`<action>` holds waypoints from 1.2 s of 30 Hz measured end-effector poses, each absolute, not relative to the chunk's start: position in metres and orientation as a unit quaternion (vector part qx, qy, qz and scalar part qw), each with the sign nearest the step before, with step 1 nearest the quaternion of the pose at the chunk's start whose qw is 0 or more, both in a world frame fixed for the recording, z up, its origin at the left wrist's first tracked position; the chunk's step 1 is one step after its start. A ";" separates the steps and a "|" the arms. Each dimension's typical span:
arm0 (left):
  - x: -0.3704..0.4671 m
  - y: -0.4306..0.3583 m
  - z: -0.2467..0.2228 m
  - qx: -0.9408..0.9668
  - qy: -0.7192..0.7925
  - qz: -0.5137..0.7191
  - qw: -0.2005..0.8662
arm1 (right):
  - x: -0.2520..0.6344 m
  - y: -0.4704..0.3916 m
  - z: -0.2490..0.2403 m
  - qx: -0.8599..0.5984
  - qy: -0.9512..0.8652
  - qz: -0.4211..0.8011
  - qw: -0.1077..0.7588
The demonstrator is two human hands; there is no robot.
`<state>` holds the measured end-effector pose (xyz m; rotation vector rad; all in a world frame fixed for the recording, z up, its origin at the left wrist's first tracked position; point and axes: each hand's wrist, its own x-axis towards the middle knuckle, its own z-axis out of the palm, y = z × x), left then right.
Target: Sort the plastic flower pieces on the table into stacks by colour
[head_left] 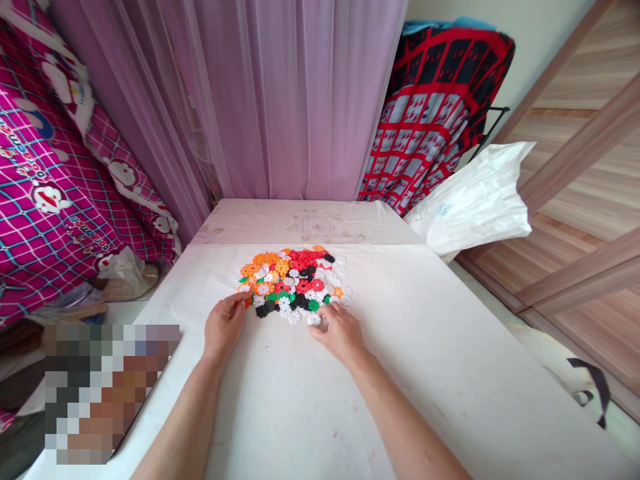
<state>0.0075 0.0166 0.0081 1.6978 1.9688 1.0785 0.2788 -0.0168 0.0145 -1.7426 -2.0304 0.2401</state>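
Observation:
A loose pile of small flower-shaped plastic discs (284,303) in orange, red, white, black and green lies on the white-covered table (425,373). At the pile's near left edge, my left hand (225,325) has its fingers pinched together, with an orange flower-shaped disc (248,302) showing at the fingertips. On the near right side, the thumb and fingers of my right hand (341,330) close on a white flower-shaped disc (314,320). My fingers partly hide both discs.
Beyond the table hangs a purple curtain (300,100). A white plastic bag (475,200) stands by the right far corner, below a red and black patterned cloth (425,113). Pink patterned fabric (60,167) hangs at left. A blurred-out object (115,400) lies at the left table edge.

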 end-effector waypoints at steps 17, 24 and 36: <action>0.005 0.018 0.004 0.600 0.682 0.381 0.174 | 0.316 0.002 0.012 -0.711 -0.661 0.055 0.236; 0.005 0.017 0.005 0.600 0.679 0.384 0.178 | 0.298 -0.013 0.007 -0.627 -0.696 0.124 0.326; 0.006 0.018 0.002 0.598 0.679 0.388 0.173 | 0.280 -0.019 0.015 -0.620 -0.734 0.097 0.259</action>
